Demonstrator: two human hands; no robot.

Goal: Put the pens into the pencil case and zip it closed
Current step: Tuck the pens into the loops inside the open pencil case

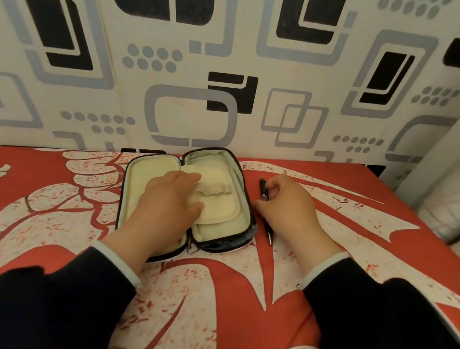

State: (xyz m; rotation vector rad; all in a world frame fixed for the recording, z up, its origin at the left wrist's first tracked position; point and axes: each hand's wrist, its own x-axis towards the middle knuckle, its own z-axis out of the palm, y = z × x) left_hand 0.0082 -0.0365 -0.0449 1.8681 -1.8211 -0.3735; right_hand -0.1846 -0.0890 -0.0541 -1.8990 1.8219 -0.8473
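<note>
A dark pencil case (225, 166) lies wide open on the red and cream cloth, its pale cream lining and an inner flap (216, 200) facing up. My left hand (167, 200) rests flat on the lining and the flap, fingers spread. Just right of the case lie black pens (265, 193), pointing away from me, with another tip showing lower down (269, 235). My right hand (289, 203) sits over them, thumb and fingers curled around the pens. How many pens lie under the hand I cannot tell.
The patterned cloth (215, 296) covers the whole surface. A wall with grey and black shapes (231, 65) rises right behind the case. A white padded object (455, 206) stands at the right edge.
</note>
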